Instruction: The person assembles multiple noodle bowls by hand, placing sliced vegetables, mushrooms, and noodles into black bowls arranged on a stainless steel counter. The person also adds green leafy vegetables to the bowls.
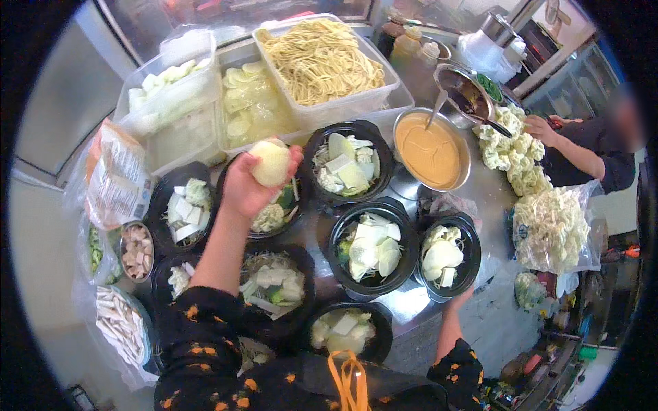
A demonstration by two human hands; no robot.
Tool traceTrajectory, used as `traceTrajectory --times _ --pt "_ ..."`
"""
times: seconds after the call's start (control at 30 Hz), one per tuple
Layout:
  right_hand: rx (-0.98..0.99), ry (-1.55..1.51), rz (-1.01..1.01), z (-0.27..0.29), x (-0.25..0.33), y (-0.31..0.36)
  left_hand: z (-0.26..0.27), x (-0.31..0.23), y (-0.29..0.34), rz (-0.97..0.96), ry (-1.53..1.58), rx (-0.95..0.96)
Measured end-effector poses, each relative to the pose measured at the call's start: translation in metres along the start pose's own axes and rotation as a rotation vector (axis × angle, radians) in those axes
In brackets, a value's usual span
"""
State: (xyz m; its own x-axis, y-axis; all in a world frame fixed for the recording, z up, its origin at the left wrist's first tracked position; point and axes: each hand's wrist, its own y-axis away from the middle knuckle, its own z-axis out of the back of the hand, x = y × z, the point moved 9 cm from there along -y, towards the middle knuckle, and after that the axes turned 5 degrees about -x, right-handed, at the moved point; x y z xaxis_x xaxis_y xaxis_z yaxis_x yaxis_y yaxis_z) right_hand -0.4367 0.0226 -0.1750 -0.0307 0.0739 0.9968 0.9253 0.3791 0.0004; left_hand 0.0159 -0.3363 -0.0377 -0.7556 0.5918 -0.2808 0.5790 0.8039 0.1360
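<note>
My left hand (248,183) is raised over the black pots, palm up, with its fingers curled round pale yellow round slices (270,164). How many slices lie in it I cannot tell. They look like the pale slices (241,123) lying in liquid in a clear tub behind. At the right, my right hand (460,300) grips the near edge of a small black pot (449,257); its fingers are mostly hidden. That pot holds cauliflower, white pieces and pale slices. Beside it, a larger black pot (372,248) has similar slices on top. Another black pot (347,163) stands behind.
Noodles (322,60) fill a tub at the back. A steel bowl of orange-brown sauce (430,149) with a ladle stands right of centre. Cauliflower (510,144) and a bag of shredded pale vegetable (552,229) lie right, near a co-worker's hand (541,130). White strips (122,325) sit left.
</note>
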Motion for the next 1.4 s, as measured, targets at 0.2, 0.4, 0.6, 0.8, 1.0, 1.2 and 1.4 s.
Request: traceTrajectory --times 0.2,0.4,0.6,0.8,1.0,1.2,1.4 --pt "-0.196 0.324 0.057 0.034 0.075 -0.013 -0.007 0.050 0.056 -0.007 -0.069 -0.162" --pt "0.268 0.120 0.019 -0.117 0.155 0.053 -0.022 0.092 0.080 0.014 -0.097 -0.192" --pt "0.984 0.018 -0.535 -0.265 0.120 0.208 -0.044 0.127 0.101 0.149 0.208 -0.054" --pt "1.060 -0.010 -0.637 -0.275 0.107 0.244 -0.021 0.112 0.127 -0.034 -0.099 -0.243" --pt "1.100 0.072 -0.598 -0.277 0.104 0.247 -0.007 0.097 0.142 -0.172 -0.361 -0.390" --pt "1.082 0.069 -0.280 -0.333 0.135 0.193 -0.006 0.074 0.155 -0.089 0.049 -0.288" --pt "0.788 0.124 -0.298 -0.336 0.091 0.129 0.006 0.052 0.167 -0.203 -0.040 -0.295"
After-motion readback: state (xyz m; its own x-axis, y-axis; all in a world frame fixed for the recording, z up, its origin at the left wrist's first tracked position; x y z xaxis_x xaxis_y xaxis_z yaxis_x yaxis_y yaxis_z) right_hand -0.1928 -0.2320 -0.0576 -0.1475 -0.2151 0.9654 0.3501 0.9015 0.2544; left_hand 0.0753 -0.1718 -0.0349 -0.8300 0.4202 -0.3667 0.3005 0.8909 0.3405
